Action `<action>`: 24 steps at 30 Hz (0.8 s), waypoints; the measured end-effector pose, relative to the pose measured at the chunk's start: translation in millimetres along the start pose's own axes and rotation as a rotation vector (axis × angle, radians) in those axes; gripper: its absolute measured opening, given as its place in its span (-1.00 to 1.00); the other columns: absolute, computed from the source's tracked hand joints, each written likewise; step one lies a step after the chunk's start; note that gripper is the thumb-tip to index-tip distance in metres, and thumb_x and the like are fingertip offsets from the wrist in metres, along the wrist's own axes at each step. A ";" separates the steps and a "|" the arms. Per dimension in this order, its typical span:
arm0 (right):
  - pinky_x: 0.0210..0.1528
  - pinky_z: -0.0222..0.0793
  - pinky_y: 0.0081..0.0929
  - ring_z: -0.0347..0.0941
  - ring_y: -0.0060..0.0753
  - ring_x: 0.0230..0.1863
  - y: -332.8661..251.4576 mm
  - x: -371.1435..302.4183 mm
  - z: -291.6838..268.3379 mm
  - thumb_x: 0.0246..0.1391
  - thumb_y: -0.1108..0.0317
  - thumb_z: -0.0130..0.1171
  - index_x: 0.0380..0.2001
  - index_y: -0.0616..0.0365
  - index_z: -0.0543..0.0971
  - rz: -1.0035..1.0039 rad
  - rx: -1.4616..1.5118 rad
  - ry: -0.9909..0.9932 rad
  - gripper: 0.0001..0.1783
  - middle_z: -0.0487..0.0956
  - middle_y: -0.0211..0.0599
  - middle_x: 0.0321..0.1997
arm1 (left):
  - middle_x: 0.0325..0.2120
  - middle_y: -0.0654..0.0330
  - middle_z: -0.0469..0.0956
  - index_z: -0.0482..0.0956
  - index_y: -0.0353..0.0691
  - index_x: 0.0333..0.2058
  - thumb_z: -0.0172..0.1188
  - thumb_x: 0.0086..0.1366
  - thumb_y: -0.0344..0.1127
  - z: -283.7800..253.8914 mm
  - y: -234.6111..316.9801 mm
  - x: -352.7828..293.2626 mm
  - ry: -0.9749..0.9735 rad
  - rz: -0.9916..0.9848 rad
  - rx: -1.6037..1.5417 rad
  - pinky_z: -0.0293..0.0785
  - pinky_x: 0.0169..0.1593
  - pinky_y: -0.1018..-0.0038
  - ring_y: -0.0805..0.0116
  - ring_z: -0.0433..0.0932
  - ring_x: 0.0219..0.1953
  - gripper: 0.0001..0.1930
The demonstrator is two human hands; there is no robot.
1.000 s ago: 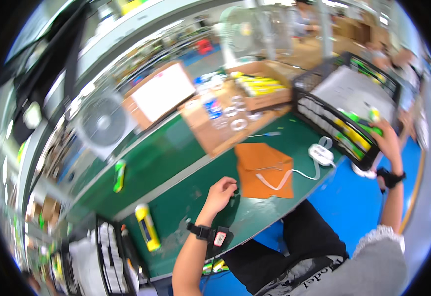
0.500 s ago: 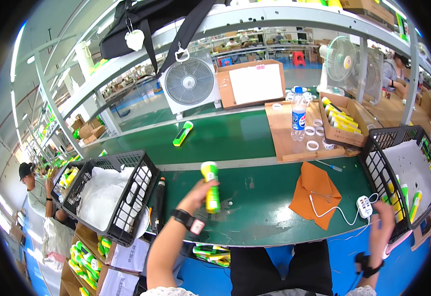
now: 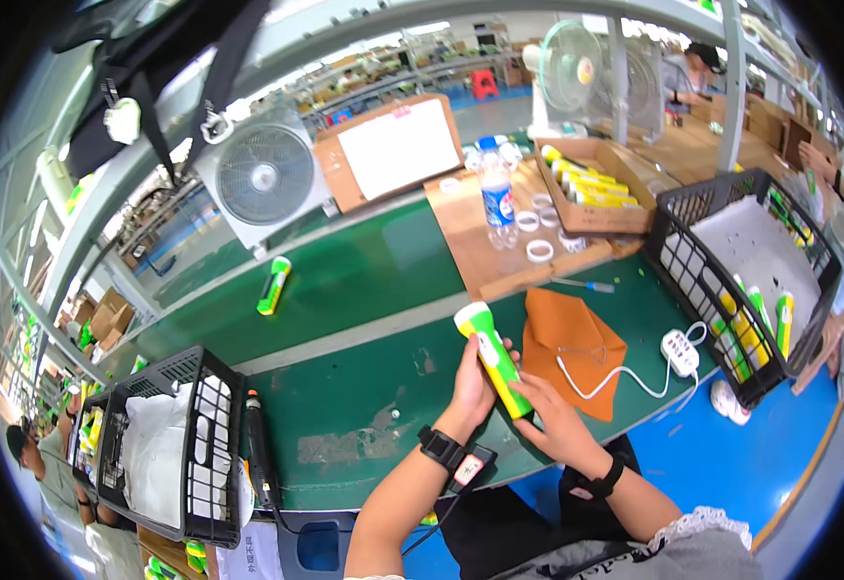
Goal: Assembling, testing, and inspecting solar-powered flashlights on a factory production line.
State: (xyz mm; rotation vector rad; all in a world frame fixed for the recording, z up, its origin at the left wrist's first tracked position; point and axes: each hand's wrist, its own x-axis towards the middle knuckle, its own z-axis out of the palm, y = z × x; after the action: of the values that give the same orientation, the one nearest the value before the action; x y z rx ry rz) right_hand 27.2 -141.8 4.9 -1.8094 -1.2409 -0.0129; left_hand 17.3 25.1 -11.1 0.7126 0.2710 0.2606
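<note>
Here, near the middle of the frame, a green, white and yellow torch point(image 3: 494, 360) is held above a green surface point(image 3: 345, 406), tilted, with its white head toward the upper left and its tail toward the lower right. The person's left hand point(image 3: 477, 382) is wrapped around the body of the torch. The right hand point(image 3: 557, 416) lays its fingers on the tail end; whether it grips there cannot be told. Both wrists wear black bands.

Just right of the torch, an orange cloth point(image 3: 572, 324) lies on the surface. A white cable point(image 3: 599, 389) crosses it and runs to a white power strip point(image 3: 680, 353). Above the cloth lies a screwdriver point(image 3: 598, 286).

At the right of the frame, a black crate point(image 3: 765, 382) holds several green and yellow torches and a pale liner. At the lower left stands a second crate point(image 3: 190, 454) with a white liner, and a black tool point(image 3: 260, 445) lies beside it.

In the upper middle, a bottle point(image 3: 497, 198) with a blue cap stands near white rings point(image 3: 540, 251) and a carton point(image 3: 601, 220) of yellow torches. Left of centre, another torch point(image 3: 274, 286) lies alone, below a box fan point(image 3: 262, 177). A co-worker point(image 3: 688, 77) shows at the upper right.
</note>
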 end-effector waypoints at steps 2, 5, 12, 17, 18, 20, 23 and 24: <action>0.04 0.22 -0.29 0.26 -0.01 0.04 9.0 -4.4 5.6 -0.13 0.43 0.14 0.07 0.09 0.26 0.027 -0.002 0.010 -0.40 0.31 -0.07 0.04 | -0.27 0.18 0.44 0.32 -0.20 -0.18 -0.21 0.30 0.00 3.0 -1.0 -1.1 0.059 0.014 0.057 0.36 -0.11 0.30 0.30 0.43 -0.26 -0.62; 0.05 0.18 -0.27 0.25 -0.02 0.04 4.9 -5.7 3.4 -0.10 0.44 0.09 0.08 0.12 0.23 0.061 0.004 0.007 -0.40 0.38 -0.08 -0.03 | -0.22 0.19 0.41 0.22 -0.19 -0.04 -0.09 0.27 -0.12 12.0 -0.6 -9.2 0.040 0.060 0.223 0.41 -0.19 0.39 0.36 0.43 -0.25 -0.64; 0.02 0.20 -0.24 0.26 -0.02 -0.02 3.3 -6.9 5.5 -0.14 0.48 0.05 -0.02 0.21 0.33 0.031 -0.070 0.050 -0.50 0.38 -0.06 -0.06 | -0.22 0.16 0.36 0.05 -0.22 0.12 0.07 0.15 -0.36 5.4 -14.5 -7.3 0.246 0.408 0.756 0.39 -0.24 0.52 0.44 0.40 -0.26 -0.42; -0.13 0.33 -0.26 0.39 -0.06 -0.17 36.8 12.2 -60.7 -0.12 0.54 -0.02 -0.23 0.15 0.48 0.066 -0.394 0.229 -0.70 0.49 -0.09 -0.23 | -0.20 0.18 0.42 0.20 -0.27 0.04 0.09 0.09 -0.41 -2.3 -2.4 -5.1 0.194 0.121 0.459 0.36 -0.18 0.50 0.41 0.40 -0.24 -0.50; -0.16 0.34 -0.25 0.41 -0.07 -0.20 49.7 18.9 -75.1 -0.11 0.51 -0.03 -0.26 0.15 0.49 0.089 -0.453 0.112 -0.73 0.50 -0.09 -0.27 | -0.21 0.20 0.45 0.27 -0.28 -0.03 0.10 0.08 -0.42 4.4 3.9 -9.4 0.178 0.114 0.418 0.35 -0.16 0.52 0.41 0.40 -0.24 -0.56; -0.18 0.35 -0.23 0.42 -0.08 -0.21 73.2 49.5 -99.9 -0.09 0.45 -0.03 -0.31 0.16 0.50 0.172 -0.546 -0.122 -0.78 0.51 -0.09 -0.29 | -0.17 0.17 0.39 0.14 -0.18 0.05 0.11 0.13 -0.33 2.8 5.3 -7.7 0.119 0.174 0.392 0.41 -0.16 0.43 0.34 0.42 -0.20 -0.48; -0.16 0.34 -0.21 0.41 -0.06 -0.18 127.3 93.9 -119.9 -0.09 0.35 0.02 -0.38 0.19 0.49 0.161 -0.625 -0.014 -0.81 0.50 -0.08 -0.28 | -0.15 0.15 0.36 0.01 -0.06 0.13 0.06 0.20 -0.26 18.4 7.6 -11.0 0.055 0.160 0.402 0.48 -0.22 0.38 0.29 0.43 -0.18 -0.43; -0.17 0.33 -0.25 0.40 -0.05 -0.19 144.3 104.9 -116.7 -0.09 0.34 0.04 -0.38 0.20 0.48 0.134 -0.626 -0.020 -0.81 0.50 -0.07 -0.28 | -0.17 0.15 0.37 0.01 -0.06 0.14 0.03 0.21 -0.24 16.2 8.9 -10.9 0.012 0.150 0.365 0.48 -0.23 0.37 0.30 0.43 -0.19 -0.44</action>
State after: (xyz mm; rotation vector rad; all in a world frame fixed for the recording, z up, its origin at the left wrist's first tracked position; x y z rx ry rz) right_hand 238.9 -154.6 26.1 -2.4293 -1.2060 -0.3425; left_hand 11.2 18.2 8.3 1.0951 0.2802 0.3624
